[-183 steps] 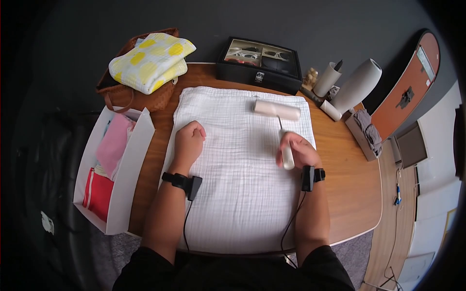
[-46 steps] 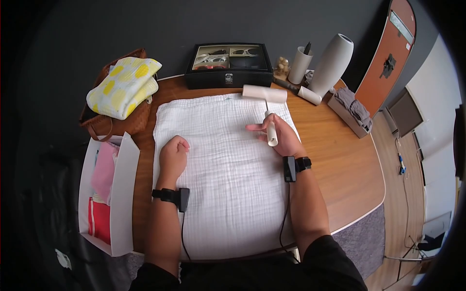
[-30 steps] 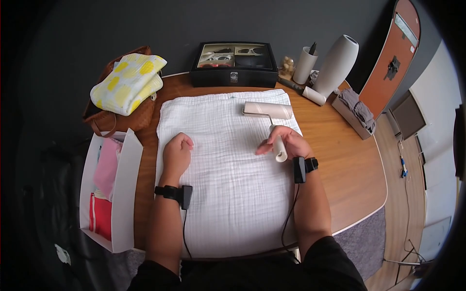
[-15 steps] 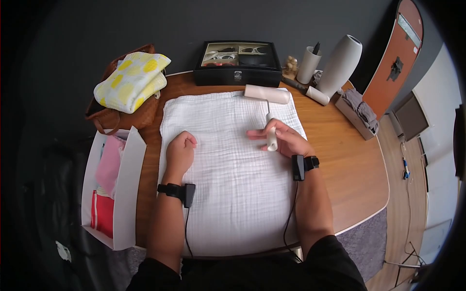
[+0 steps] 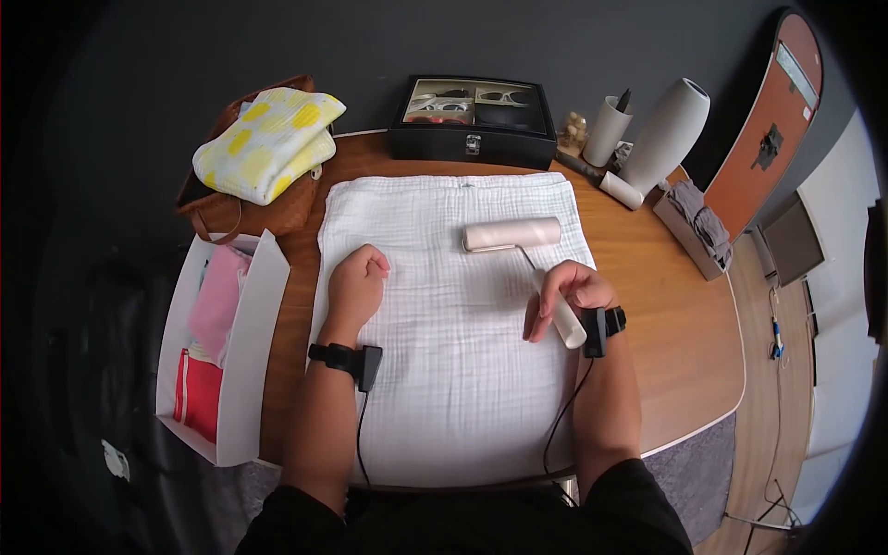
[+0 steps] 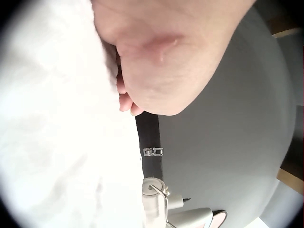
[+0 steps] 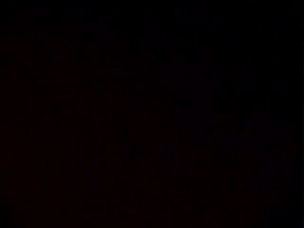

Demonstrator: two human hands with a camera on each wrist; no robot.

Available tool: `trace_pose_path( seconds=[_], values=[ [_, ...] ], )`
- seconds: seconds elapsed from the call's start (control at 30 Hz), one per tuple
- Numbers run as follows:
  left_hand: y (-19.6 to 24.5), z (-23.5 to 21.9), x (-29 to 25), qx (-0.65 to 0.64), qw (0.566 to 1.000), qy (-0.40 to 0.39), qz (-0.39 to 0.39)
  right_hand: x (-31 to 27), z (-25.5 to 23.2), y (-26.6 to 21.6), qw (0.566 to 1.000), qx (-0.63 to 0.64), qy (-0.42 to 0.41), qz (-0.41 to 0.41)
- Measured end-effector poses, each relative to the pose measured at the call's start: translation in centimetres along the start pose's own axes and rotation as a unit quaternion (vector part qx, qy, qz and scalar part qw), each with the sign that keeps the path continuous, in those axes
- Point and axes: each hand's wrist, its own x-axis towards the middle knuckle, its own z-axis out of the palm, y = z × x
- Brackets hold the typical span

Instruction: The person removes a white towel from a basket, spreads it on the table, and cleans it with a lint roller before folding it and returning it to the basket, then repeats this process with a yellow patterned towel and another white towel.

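Note:
A lint roller with a white handle is in my right hand in the head view; the fingers curl round its handle. Its pale cylinder lies over the upper right of a white gauze cloth, spread on the wooden table. On the cloth's left part rests my left hand, fingers curled and nothing seen in them. In the left wrist view that hand sits on the white fabric, most fingers hidden behind the palm, with the roller's end beyond. The right wrist view is black.
A white box of folded clothes stands left, before a brown basket bearing a yellow-dotted cloth. Behind are a glasses case, a pen cup, a white vase, a second lint roller and a grey box.
The roller has gone up to the cloth's far edge and back toward me more than once; just now my right hand has drawn it nearer. My left hand stays on the cloth.

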Motion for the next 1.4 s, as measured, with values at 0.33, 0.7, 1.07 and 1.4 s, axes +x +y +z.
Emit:
trace_pose_path(
  seconds=[0.33,0.7,1.07,1.4],
  values=[
    [0.3,-0.1,-0.1,-0.009,1.000,0.003,-0.005,1.3,1.3,0.0,0.999,0.035,0.021,-0.016],
    [0.9,-0.1,-0.2,-0.008,1.000,-0.006,-0.024,1.9,0.9,0.6,0.991,-0.065,0.111,-0.047],
    [-0.2,0.2,0.0,-0.011,1.000,0.006,0.006,2.1,0.4,1.1,0.969,-0.132,0.194,0.079],
    [-0.3,-0.1,0.1,-0.007,1.000,0.022,0.008,0.3,-1.7,0.9,0.929,0.004,0.250,-0.273]
  ],
)
